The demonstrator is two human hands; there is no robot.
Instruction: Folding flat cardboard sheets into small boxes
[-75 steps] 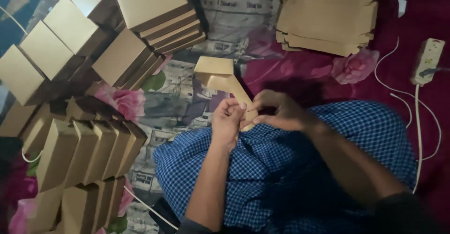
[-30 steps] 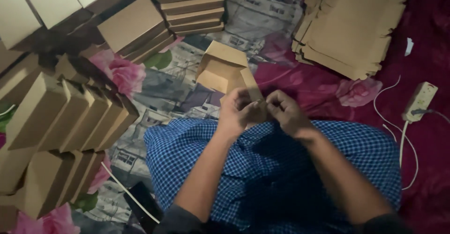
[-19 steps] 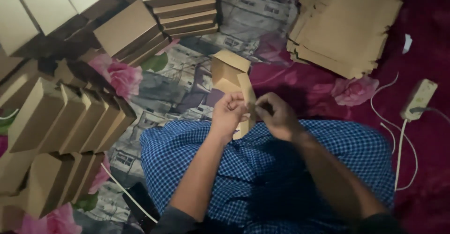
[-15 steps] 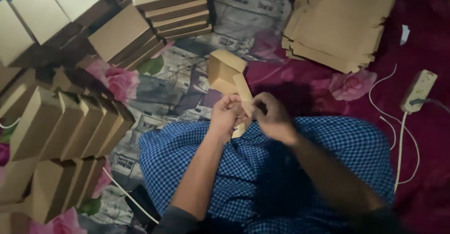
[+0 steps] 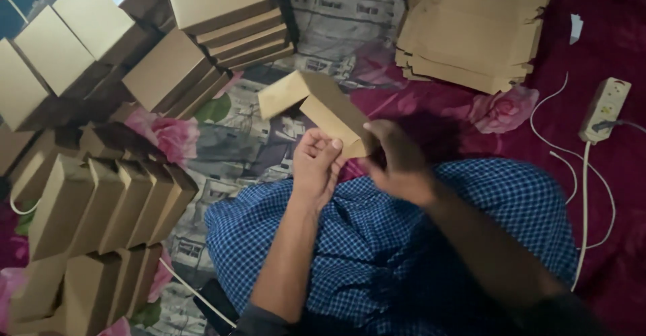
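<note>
Landmark = the small brown cardboard box (image 5: 323,110), half folded, held up over the person's lap, which is covered in blue checked cloth (image 5: 404,242).

Left hand (image 5: 316,168): just below the box's near end, fingers curled up against its bottom edge, thumb side toward the box. Grip is narrow, pinching the cardboard.

Right hand (image 5: 397,161): at the box's near right corner, fingers closed around the edge, holding it. Both hands meet at that same end; the far end of the box sticks out away from the body with one flap (image 5: 282,93) angled off to the left.

Around the box:
- Left of it, and nearer the person: a row of folded boxes (image 5: 108,208) standing on edge, packed side by side.
- Up-left of it: more finished boxes (image 5: 222,13) stacked flat, several piles, some overlapping.
- Up-right of it: a stack of flat unfolded cardboard blanks (image 5: 471,26).
- Far right of it: a white power strip (image 5: 605,107) with white cable (image 5: 582,201) trailing down toward the person.
- Under everything: a floral bedsheet (image 5: 336,33), maroon to the right of the box, grey print beyond it.

Cannot tell whether the box's near flap is tucked in; the fingers cover it.
</note>
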